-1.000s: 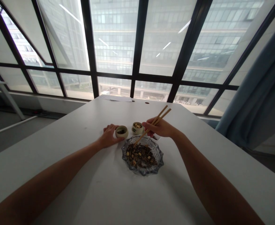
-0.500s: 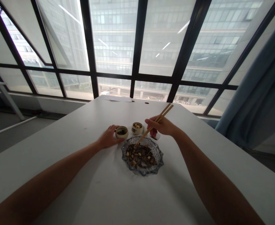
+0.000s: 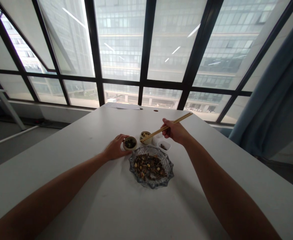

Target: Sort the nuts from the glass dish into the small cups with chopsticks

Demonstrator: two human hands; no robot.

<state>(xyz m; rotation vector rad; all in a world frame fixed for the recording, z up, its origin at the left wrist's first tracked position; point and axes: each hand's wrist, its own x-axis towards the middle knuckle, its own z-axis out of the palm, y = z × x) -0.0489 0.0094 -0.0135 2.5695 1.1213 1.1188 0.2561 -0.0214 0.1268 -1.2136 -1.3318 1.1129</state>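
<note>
My left hand (image 3: 116, 147) is wrapped round the left side of a small round cup (image 3: 130, 143) with dark contents. My right hand (image 3: 173, 130) holds a pair of wooden chopsticks (image 3: 171, 125), slanting down to the left. Their tips are close together in front of a second small cup (image 3: 146, 136) with pale nuts; whether they grip anything is too small to tell. Nearest me stands a scalloped glass bowl (image 3: 170, 166) holding dark striped seeds and several pale nuts. A small white dish (image 3: 168, 146) with a few dark seeds sits behind the bowl, below my right hand.
All of this stands on a white table (image 3: 106, 203). Papers (image 3: 122, 106) lie at its far edge, near two small round spots. Tall windows rise beyond, and a blue curtain (image 3: 268, 100) hangs at the right. Another white table (image 3: 8, 103) shows at the far left.
The chopstick tips have left the glass bowl and moved up to the front of the second cup. My right hand has shifted slightly right, uncovering the white dish. The left cup is tilted slightly more towards me.
</note>
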